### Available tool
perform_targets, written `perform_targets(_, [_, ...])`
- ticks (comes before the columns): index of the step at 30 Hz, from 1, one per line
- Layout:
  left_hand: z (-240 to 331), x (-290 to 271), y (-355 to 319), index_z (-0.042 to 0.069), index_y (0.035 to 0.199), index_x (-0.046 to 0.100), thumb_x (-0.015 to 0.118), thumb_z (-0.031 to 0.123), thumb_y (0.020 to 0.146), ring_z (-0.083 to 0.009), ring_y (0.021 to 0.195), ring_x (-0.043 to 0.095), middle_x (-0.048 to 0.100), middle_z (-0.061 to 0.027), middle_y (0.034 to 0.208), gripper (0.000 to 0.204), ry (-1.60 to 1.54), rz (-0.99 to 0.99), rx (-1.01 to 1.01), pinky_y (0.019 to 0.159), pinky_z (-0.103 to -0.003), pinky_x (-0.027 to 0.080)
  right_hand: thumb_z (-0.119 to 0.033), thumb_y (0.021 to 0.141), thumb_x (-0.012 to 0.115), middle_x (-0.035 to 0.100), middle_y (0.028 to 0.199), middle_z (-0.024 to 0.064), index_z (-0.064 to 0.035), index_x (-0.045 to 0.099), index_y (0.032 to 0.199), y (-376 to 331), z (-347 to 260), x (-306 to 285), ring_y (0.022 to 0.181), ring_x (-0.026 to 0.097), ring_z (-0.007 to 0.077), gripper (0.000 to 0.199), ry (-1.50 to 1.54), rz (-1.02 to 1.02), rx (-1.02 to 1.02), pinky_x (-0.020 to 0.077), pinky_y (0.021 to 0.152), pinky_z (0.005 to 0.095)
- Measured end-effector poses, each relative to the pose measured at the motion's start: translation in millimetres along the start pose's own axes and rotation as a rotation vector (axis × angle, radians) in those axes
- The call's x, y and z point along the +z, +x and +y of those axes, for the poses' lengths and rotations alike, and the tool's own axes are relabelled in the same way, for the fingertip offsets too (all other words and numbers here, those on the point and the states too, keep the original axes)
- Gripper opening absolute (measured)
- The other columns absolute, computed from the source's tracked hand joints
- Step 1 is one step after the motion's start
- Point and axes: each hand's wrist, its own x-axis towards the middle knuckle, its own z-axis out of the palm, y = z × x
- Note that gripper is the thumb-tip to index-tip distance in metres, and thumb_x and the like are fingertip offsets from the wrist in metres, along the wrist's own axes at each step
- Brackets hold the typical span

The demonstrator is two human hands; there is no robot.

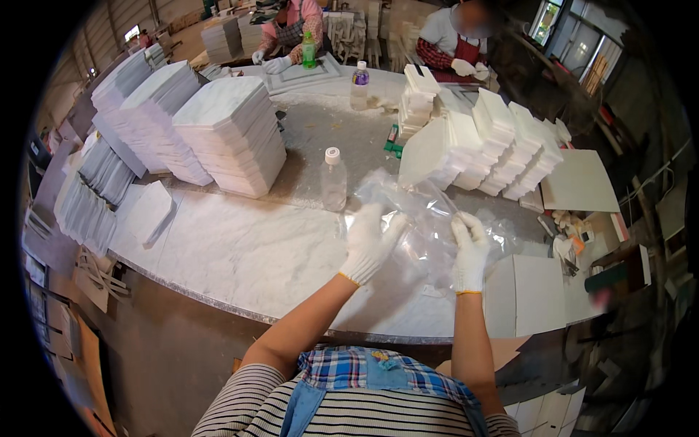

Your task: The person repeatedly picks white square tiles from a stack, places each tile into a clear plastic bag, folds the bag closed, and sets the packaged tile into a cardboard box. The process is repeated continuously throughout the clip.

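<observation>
Both my hands wear white gloves and hold a clear plastic bag (422,218) above the round marble table (247,255). My left hand (370,244) grips the bag's left side with the fingers curled into the film. My right hand (470,251) pinches the bag's right edge. The bag is crumpled and see-through; I cannot tell whether anything is inside it. A clear plastic bottle (334,180) with a white cap stands just behind the bag, to the left.
Tall stacks of white marble tiles (233,135) fill the table's left; smaller white pieces (502,146) are stacked at right. Flat white tiles (535,291) lie by my right hand. Two other people work at the far side, near a green bottle (309,51) and a purple-labelled bottle (360,84).
</observation>
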Motion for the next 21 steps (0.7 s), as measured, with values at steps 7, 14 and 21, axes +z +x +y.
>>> perform_targets(7, [41.7, -3.4, 14.3, -0.002, 0.104, 0.070, 0.067, 0.032, 0.091, -0.0153, 0.080, 0.062, 0.068, -0.0067, 0.088, 0.037, -0.616, -0.328, -0.385, 0.073, -0.038, 0.053, -0.009, 0.093, 0.067, 0.067, 0.104, 0.0008, -0.0033, 0.068, 0.114, -13.8, 12.5, 12.3, 0.094, 0.059, 0.0086, 0.022, -0.084, -0.138, -0.013, 0.0463, 0.084, 0.0237])
perform_targets(14, [-73.1, 24.4, 6.2, -0.002, 0.098, 0.072, 0.065, 0.030, 0.087, -0.0240, 0.073, 0.066, 0.070, -0.0146, 0.081, 0.035, -0.091, -0.150, -0.466, 0.072, -0.039, 0.051, -0.018, 0.095, 0.066, 0.064, 0.093, -0.0012, -0.0079, 0.069, 0.111, 46.9, -13.4, -41.8, 0.072, 0.050, 0.0043, 0.019, 0.102, 0.230, 0.000, 0.0410, 0.066, 0.0195])
perform_targets(21, [-113.4, 15.3, 0.6, 0.004, 0.100, 0.074, 0.060, 0.034, 0.085, -0.0403, 0.096, 0.069, 0.071, -0.0240, 0.100, 0.037, 0.120, -0.101, -0.624, 0.085, -0.045, 0.053, -0.010, 0.092, 0.057, 0.065, 0.105, 0.0077, -0.0028, 0.064, 0.111, 191.5, -78.2, -285.9, 0.088, 0.061, 0.0209, 0.021, -0.462, 0.483, -0.611, 0.0512, 0.079, 0.0323])
